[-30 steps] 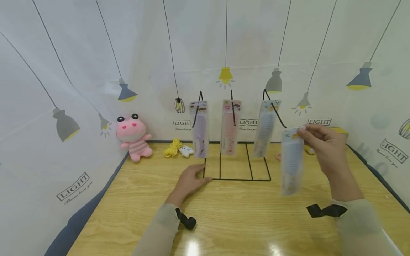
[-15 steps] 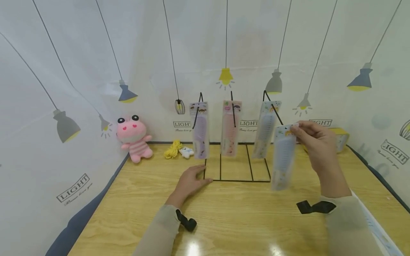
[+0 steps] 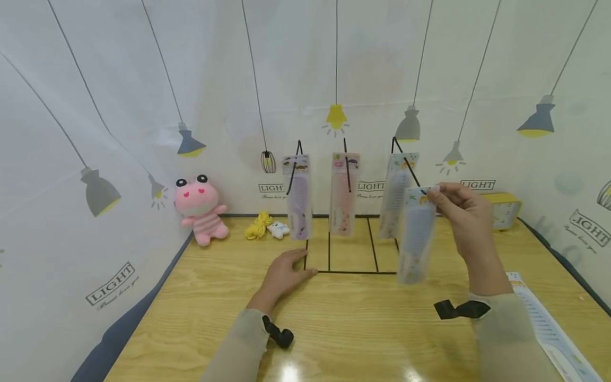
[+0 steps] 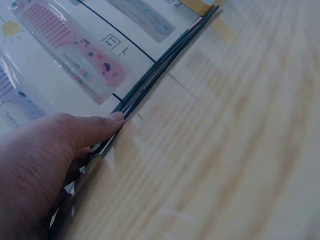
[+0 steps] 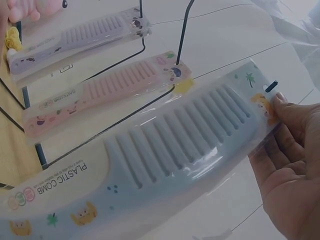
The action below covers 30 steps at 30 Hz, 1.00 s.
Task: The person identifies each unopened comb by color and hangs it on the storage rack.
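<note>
My right hand pinches the top corner of a packaged blue comb between thumb and fingers. In the right wrist view, the tip of a black hook pokes through the hang hole of this package. Another blue comb hangs behind it on the same hook. A pink comb and a purple comb hang from the other hooks of the black wire rack. My left hand holds the front left corner of the rack's base, its thumb along the front rod.
Another packaged blue comb lies on the wooden table at right, partly behind the right sleeve. A yellow clock stands at the back right. Back left are a pink plush toy, yellow cord and a small white figure.
My right hand has moved left with the blue comb, bringing its hang hole onto the right hook's tip. The left hand stays at the rack's corner. The comb lying at right has come into sight.
</note>
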{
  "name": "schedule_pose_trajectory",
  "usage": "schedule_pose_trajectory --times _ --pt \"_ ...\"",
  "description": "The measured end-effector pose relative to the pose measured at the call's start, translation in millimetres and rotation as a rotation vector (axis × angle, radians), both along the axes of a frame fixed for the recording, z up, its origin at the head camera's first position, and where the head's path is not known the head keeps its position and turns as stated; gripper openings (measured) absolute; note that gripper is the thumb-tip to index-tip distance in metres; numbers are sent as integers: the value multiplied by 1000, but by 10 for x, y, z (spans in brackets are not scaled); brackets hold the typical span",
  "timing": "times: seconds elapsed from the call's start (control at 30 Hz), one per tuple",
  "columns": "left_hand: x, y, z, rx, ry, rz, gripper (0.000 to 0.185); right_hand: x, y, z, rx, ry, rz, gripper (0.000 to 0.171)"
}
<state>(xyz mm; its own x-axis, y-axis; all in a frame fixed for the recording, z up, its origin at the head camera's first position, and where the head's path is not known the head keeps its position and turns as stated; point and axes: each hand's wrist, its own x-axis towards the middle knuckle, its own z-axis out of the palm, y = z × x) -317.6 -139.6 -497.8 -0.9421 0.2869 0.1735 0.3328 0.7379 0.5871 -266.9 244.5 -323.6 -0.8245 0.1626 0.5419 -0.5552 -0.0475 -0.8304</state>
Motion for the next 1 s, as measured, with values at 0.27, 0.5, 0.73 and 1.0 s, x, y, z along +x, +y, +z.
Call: schedule_pose_trajectory --times 0.27,0.5,0.73,1.0 --pt "-8 -10 3 -15 -2 0 72 -113 -21 29 44 -43 -35 24" --pt "1 -3 15 -1 -7 -6 71 -220 9 47 85 -89 -77 31" --pt "6 -10 16 1 6 -6 71 -365 -2 77 101 -115 -95 32" --pt "-1 -16 6 2 -8 -9 71 -583 -12 117 235 -158 -185 38"
